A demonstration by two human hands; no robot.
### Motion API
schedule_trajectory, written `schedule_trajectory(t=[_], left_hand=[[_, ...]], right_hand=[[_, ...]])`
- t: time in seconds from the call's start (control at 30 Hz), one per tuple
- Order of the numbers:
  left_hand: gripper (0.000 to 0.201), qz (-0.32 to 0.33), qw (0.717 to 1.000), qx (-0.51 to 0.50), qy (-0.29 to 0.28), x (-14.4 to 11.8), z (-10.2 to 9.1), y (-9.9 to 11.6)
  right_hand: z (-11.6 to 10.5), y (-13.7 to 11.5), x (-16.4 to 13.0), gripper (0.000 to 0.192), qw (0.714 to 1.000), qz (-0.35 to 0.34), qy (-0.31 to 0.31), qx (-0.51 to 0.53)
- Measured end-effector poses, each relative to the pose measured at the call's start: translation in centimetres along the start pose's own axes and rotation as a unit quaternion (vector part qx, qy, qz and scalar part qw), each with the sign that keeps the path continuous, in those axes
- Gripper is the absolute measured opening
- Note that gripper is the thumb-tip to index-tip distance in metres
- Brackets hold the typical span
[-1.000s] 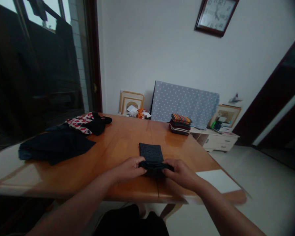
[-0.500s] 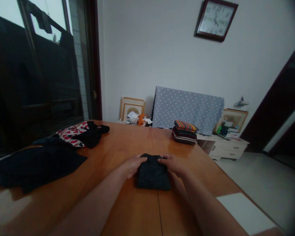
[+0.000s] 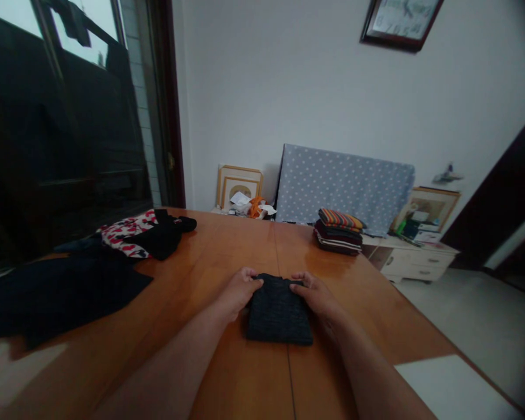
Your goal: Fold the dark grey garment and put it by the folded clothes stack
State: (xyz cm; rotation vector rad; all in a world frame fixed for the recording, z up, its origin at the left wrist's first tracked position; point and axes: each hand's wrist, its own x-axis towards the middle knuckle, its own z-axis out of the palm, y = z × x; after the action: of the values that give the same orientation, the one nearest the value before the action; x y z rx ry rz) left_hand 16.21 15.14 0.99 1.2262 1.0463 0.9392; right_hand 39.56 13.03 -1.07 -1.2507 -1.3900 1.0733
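A dark grey-blue garment [image 3: 280, 315], folded into a compact square, lies on the wooden table [image 3: 227, 379] in front of me. My left hand [image 3: 241, 291] pinches its far left corner between thumb and fingers. At the far right corner, my right hand [image 3: 315, 293] grips the cloth the same way, thumb on top. The garment's near edge rests flat on the tabletop. Some of my fingers are hidden behind or beneath the cloth.
On the left lie dark clothes [image 3: 70, 291] and a red, white and black patterned garment [image 3: 131, 234]. A stack of folded clothes [image 3: 339, 233] stands near the far right edge. A white sheet [image 3: 455, 385] lies at the near right. Beyond are a cloth-draped panel [image 3: 345, 186] and a white cabinet [image 3: 415, 262].
The view has tilted down slightly and shifted left. Both hands keep their hold on the folded garment's far corners, with little movement over the table.
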Motion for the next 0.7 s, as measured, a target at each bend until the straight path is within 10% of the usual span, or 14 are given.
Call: schedule_trajectory(t=[0.23,0.37,0.5,0.7], left_hand=[[0.032,0.049,0.994,0.082,0.050,1.2,-0.2,-1.1],[0.029,0.221,0.931,0.257,0.138,0.0,-0.2,0.2],[0.028,0.348,0.866,0.359,0.004,-2.1,1.0,1.4],[0.044,0.329,0.805,0.475,-0.138,-2.5,2.0,0.2]], right_hand=[[0.1,-0.1,0.4,0.035,0.997,-0.008,0.063,-0.040],[-0.4,-0.9,0.2,0.035,0.992,0.006,0.125,-0.018],[-1.0,-1.0,0.1,0.035,0.987,0.010,0.161,-0.019],[-1.3,0.1,0.2,0.028,0.993,-0.035,0.094,-0.063]])
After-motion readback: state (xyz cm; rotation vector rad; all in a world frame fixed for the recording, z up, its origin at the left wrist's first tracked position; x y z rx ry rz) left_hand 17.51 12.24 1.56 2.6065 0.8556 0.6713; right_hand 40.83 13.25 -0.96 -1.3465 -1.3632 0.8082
